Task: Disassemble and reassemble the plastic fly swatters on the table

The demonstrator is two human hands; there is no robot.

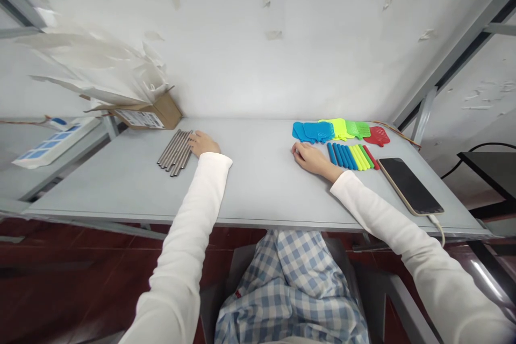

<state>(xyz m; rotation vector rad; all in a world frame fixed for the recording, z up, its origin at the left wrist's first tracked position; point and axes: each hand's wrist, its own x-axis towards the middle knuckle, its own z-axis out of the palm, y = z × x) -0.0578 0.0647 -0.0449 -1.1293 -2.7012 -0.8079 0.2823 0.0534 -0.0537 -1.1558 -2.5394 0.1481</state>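
Note:
My left hand rests at the right edge of a pile of thin metal tubes, its fingertips touching them with fingers stretched out. The tubes lie side by side, slightly uneven at the near ends. My right hand lies on the table, fingers loosely bent and a little apart, with nothing visible in them. Just right of it is a row of coloured sticks: blue, yellow, green and red. Behind them lie flat plastic hand-shaped pieces, blue, yellow, green and red.
A smartphone with a white cable lies at the right of the grey table. An open cardboard box with white packing stands back left. A power strip is farther left. A white wall rises behind.

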